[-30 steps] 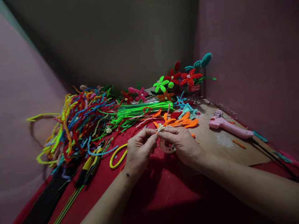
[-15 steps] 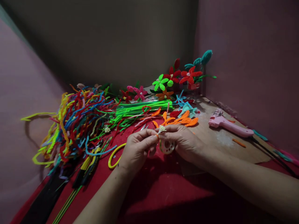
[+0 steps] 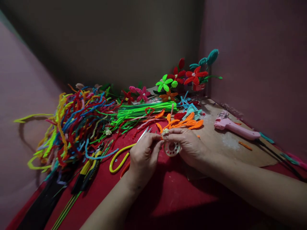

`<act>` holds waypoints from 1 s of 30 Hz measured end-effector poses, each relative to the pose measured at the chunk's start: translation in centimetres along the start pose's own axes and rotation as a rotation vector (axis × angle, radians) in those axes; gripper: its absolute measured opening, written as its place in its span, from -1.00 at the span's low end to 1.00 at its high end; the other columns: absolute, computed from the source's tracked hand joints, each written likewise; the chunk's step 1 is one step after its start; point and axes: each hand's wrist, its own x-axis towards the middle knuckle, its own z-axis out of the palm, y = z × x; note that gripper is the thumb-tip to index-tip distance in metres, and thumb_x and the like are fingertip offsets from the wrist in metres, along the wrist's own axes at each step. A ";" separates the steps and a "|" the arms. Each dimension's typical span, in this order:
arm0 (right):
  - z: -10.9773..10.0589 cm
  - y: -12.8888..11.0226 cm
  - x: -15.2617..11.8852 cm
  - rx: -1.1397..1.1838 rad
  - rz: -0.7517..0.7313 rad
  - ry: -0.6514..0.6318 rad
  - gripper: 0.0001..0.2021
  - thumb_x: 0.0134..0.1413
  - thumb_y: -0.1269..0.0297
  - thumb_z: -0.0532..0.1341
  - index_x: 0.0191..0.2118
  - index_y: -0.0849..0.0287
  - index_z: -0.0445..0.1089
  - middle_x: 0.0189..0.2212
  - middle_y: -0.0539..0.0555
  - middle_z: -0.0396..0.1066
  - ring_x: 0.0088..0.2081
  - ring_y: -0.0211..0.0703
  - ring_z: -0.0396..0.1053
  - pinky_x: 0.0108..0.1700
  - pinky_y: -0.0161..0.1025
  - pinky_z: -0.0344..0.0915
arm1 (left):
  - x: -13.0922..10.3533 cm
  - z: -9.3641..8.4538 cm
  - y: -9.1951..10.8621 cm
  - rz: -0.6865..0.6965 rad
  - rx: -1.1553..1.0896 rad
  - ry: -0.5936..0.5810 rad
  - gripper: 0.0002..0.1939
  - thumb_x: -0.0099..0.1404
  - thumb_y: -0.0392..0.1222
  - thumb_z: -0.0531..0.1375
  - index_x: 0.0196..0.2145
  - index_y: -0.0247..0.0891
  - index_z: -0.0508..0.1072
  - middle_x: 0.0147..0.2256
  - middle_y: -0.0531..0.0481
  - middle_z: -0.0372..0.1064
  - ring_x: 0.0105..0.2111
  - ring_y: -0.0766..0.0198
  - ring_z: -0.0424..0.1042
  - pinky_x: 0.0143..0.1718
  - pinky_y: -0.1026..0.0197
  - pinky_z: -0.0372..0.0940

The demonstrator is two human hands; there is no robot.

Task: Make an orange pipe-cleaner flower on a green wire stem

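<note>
Both hands meet over the red cloth at the centre. My left hand (image 3: 145, 155) is closed, thumb and forefinger pinched at the orange base just under a small cream stamen bunch (image 3: 165, 131). From the other side, my right hand (image 3: 190, 143) pinches the same bunch with thumb and fingers. A pale spool with round holes (image 3: 172, 148) hangs or rests beneath the right fingers; how it is held is hidden. Yellow-handled scissors (image 3: 116, 158) lie beside and partly behind my left hand. Orange fuzzy petals (image 3: 189, 122) lie just beyond the fingertips.
A tangled heap of coloured pipe cleaners (image 3: 76, 124) is at left, with green ones (image 3: 146, 109) behind the hands. Black-and-yellow pliers (image 3: 88, 171) lie at front left. A pink glue gun (image 3: 236, 128) rests on a brown board (image 3: 223, 153). Fuzzy flowers (image 3: 195, 75) stand at the back.
My left hand has turned at the wrist, its knuckles now raised, and more of the scissors shows. The stamen bunch now tilts toward the camera. My right hand has barely moved.
</note>
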 end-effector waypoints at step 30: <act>0.4 -1.0 -0.7 -0.153 -0.186 -0.119 -0.97 -0.12 0.40 0.27 -0.45 0.20 0.46 -0.49 -0.04 0.36 -0.46 -0.37 0.26 -0.40 -0.36 0.16 | 1.3 -1.3 0.2 -0.763 -0.969 -0.278 -0.85 0.06 -0.25 0.27 -0.37 -0.31 0.40 -0.63 0.13 0.24 -0.69 0.50 0.16 -0.69 0.42 0.14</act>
